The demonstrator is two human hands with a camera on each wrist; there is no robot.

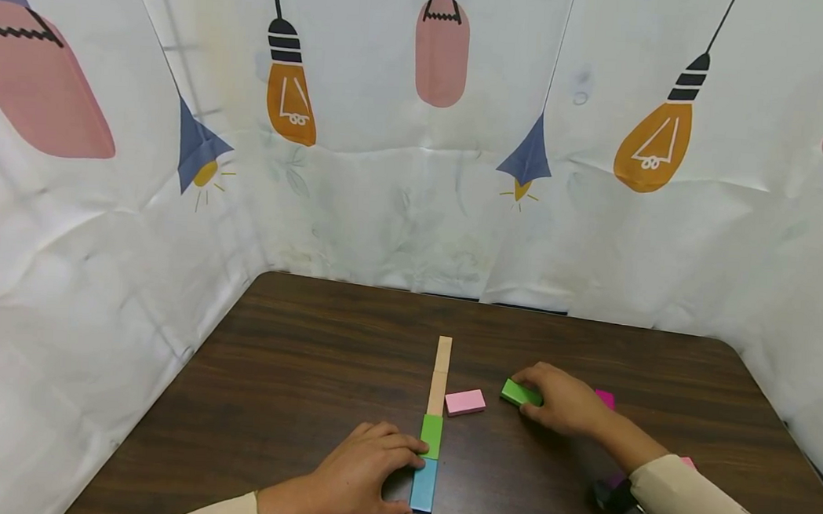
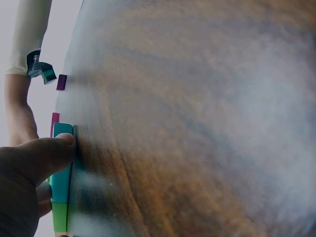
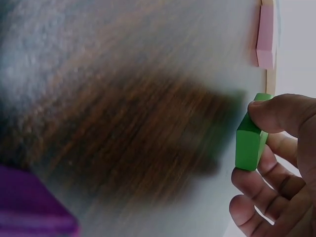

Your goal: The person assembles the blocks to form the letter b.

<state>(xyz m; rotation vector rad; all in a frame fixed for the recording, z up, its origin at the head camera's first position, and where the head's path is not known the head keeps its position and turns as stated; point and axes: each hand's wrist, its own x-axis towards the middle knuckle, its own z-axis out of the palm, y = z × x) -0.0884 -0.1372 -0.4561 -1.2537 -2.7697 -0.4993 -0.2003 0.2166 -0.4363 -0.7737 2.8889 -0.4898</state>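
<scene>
On the dark table, a straight row runs away from me: a blue block (image 1: 423, 486) nearest, a green block touching its far end (image 1: 432, 431), then light wood pieces (image 1: 439, 377). My left hand (image 1: 372, 475) rests along the left side of the row. Its thumb touches the near end of the blue block, and its fingertips lie around the blue-green joint. To the right of the row, my right hand (image 1: 560, 398) pinches another green block (image 3: 249, 143) between thumb and fingers. A pink block (image 1: 465, 402) lies between that hand and the row.
A magenta block (image 1: 605, 398) shows behind the right wrist. Another pink block (image 1: 687, 462) is mostly hidden by the right sleeve, and a purple block (image 3: 34, 207) lies near the right forearm. White patterned sheets (image 1: 386, 216) hang behind and beside the table (image 1: 292, 360).
</scene>
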